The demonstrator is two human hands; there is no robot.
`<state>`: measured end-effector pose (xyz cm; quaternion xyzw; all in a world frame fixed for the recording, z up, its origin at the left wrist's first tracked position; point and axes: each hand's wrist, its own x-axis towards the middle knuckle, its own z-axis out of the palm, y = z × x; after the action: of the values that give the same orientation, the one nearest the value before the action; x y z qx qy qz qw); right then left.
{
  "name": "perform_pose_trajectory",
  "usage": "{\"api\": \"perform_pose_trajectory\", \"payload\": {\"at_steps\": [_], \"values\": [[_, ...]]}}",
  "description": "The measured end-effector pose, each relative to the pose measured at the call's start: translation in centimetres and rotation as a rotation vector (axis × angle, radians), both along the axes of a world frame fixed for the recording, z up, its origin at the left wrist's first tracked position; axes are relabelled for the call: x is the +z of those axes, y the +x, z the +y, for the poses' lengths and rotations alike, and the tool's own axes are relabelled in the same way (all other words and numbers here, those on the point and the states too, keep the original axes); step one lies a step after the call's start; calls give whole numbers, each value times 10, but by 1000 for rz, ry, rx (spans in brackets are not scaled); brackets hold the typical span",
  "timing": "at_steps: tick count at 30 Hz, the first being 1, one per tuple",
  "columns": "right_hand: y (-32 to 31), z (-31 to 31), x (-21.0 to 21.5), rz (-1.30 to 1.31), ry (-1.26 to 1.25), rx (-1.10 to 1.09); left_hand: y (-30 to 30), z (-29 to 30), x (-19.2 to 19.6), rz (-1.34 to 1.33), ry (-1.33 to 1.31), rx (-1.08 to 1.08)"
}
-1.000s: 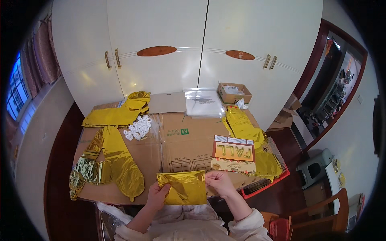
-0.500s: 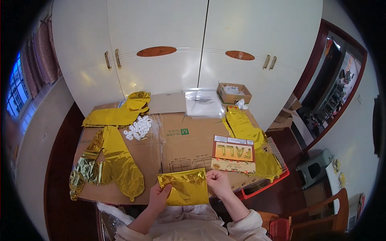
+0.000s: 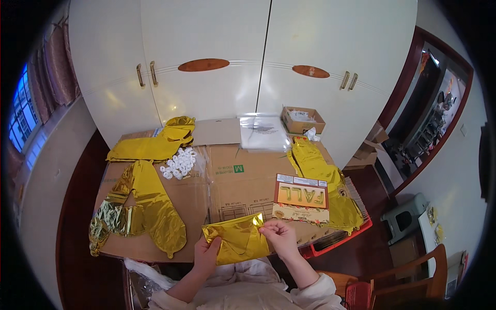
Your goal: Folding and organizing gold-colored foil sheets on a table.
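A folded gold foil balloon (image 3: 238, 243) is stretched between my hands, just over the table's near edge and above my lap. My left hand (image 3: 207, 252) grips its left side, thumb lying on top. At its upper right corner, my right hand (image 3: 279, 236) pinches the foil between thumb and fingers. To the right of it lies a printed card (image 3: 300, 199) with gold letters pictured on it, partly over a pile of flat gold foil balloons (image 3: 341, 206). More flat gold foil balloons (image 3: 159, 212) spread over the table's left side.
Cardboard (image 3: 232, 188) covers the table. White rings (image 3: 178, 164) lie heaped left of centre. Clear plastic bags (image 3: 262, 133), a grey card sheet (image 3: 217, 133) and a small open carton (image 3: 303, 120) line the back. A red crate (image 3: 338, 240) sits at the right edge, beyond it a wooden chair (image 3: 413, 279).
The balloon's right side has bent and its upper right corner has folded inward. My right hand has shifted slightly down, still pinching that corner.
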<state>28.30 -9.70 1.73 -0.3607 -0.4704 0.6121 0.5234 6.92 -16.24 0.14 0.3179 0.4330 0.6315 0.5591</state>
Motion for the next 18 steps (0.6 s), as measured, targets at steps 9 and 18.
{"api": "perform_pose_trajectory", "payload": {"at_steps": [9, 18], "values": [[0, 6, 18, 4, -193, 144, 3, -1, -12, -44, 7, 42], [3, 13, 4, 31, -188, 138, -1, -5, -13, -455, -151, -209]]}}
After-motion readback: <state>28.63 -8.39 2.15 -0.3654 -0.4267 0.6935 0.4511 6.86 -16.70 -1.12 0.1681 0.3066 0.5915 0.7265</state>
